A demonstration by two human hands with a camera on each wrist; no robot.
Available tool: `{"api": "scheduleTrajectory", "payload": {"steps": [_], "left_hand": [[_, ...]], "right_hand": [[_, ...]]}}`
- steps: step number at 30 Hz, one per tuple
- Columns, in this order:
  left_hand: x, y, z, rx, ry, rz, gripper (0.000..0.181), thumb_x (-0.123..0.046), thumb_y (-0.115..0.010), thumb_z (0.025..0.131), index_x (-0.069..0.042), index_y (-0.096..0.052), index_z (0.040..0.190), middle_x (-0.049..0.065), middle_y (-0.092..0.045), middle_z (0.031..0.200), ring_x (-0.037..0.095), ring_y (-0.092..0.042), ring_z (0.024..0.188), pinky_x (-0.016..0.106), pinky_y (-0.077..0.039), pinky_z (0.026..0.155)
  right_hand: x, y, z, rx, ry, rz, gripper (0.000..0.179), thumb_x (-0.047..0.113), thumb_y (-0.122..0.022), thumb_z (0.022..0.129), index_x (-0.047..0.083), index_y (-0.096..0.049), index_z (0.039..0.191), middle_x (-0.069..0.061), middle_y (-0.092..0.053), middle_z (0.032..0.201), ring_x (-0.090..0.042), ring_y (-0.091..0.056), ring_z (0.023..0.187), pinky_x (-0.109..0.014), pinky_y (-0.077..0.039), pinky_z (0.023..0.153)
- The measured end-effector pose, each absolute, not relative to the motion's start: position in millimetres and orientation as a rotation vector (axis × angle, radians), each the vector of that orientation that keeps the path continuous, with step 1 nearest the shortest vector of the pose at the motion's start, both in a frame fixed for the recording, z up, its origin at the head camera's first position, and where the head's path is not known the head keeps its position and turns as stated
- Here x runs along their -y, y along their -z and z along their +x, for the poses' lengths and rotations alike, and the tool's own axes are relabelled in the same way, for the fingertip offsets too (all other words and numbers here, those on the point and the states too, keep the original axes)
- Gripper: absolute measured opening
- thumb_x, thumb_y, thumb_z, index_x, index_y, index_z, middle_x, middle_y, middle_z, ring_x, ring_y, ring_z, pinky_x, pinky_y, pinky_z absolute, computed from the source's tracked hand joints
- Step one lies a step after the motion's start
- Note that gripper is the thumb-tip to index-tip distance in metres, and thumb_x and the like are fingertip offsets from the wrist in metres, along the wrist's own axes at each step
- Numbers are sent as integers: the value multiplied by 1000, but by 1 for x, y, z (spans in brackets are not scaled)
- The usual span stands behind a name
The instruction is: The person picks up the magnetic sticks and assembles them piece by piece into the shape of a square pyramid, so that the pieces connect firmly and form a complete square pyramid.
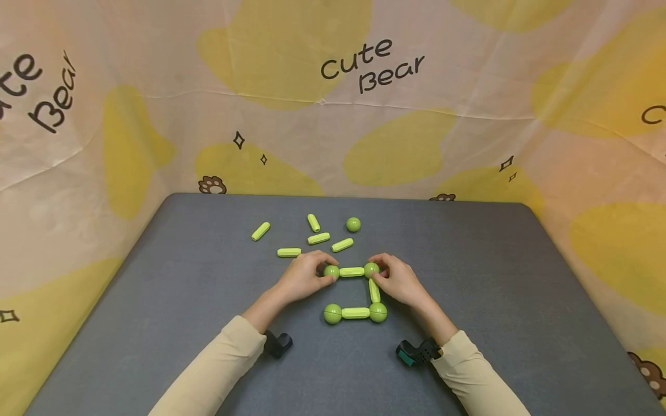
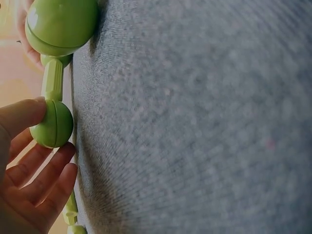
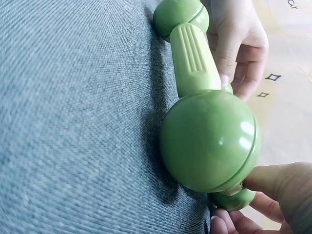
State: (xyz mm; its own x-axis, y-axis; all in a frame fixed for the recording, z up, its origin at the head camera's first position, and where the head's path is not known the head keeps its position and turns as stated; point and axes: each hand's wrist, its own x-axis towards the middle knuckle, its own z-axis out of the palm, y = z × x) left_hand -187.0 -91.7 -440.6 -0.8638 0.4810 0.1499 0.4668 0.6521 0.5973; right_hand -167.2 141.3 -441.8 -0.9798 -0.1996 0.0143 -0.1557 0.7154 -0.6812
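Green balls and ribbed yellow-green rods form a three-sided shape on the grey table, its left side unclosed. My left hand [image 1: 304, 276] grips the ball [image 1: 331, 272] at the far left corner between thumb and fingers; the left wrist view shows the thumb on top of this ball [image 2: 52, 127]. At the far right corner my right hand [image 1: 398, 279] pinches another ball [image 1: 371, 270]. A rod [image 1: 352, 271] joins these two balls. From the right corner a second rod [image 1: 374, 291] runs to the near right ball [image 1: 378, 312], and a third rod [image 1: 356, 313] reaches the near left ball [image 1: 333, 314].
Beyond the hands lie several loose rods, among them a leftmost rod [image 1: 261, 231] and one rod [image 1: 289, 252] close to the left hand. A loose ball [image 1: 354, 224] sits behind the shape. Printed cloth [image 1: 333, 144] walls the grey table [image 1: 494, 289] at the back and sides.
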Motion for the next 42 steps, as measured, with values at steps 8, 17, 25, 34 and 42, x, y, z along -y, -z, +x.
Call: {"api": "scheduleTrajectory", "payload": {"steps": [8, 17, 25, 34, 42], "left_hand": [[91, 442, -188, -2834, -1006, 805, 27, -20, -72, 79, -13, -67, 104, -2, -64, 97, 10, -60, 83, 28, -48, 72], [95, 437, -188, -2811, -1027, 775, 29, -20, -72, 80, -13, -66, 107, 0, -64, 101, 14, -62, 87, 30, -49, 74], [113, 429, -195, -2812, -1281, 731, 27, -11, -71, 79, -8, -67, 106, 6, -66, 102, 17, -64, 88, 32, -52, 74], [139, 424, -205, -2868, -1443, 635, 24, -12, -71, 78, -6, -68, 102, 10, -66, 99, 21, -64, 89, 37, -52, 77], [160, 432, -214, -2883, -1501, 453, 27, -12, -74, 77, -8, -69, 103, 10, -68, 100, 22, -65, 90, 36, -52, 77]], "right_hand": [[-142, 442, -168, -2844, 1132, -313, 29, 12, -64, 85, 8, -60, 114, -8, -62, 102, -14, -58, 77, -26, -45, 60], [-143, 443, -168, -2847, 1141, -332, 29, 12, -64, 85, 8, -60, 113, -8, -62, 100, -14, -58, 76, -26, -45, 60], [-143, 443, -167, -2844, 1153, -332, 28, 13, -64, 86, 8, -60, 113, -8, -62, 101, -13, -57, 76, -26, -45, 60], [-143, 443, -166, -2848, 1152, -330, 29, 13, -64, 85, 8, -60, 113, -8, -62, 102, -14, -58, 76, -26, -45, 60], [-143, 443, -166, -2849, 1157, -339, 29, 13, -64, 86, 7, -60, 114, -8, -63, 103, -14, -58, 77, -26, -45, 60]]}}
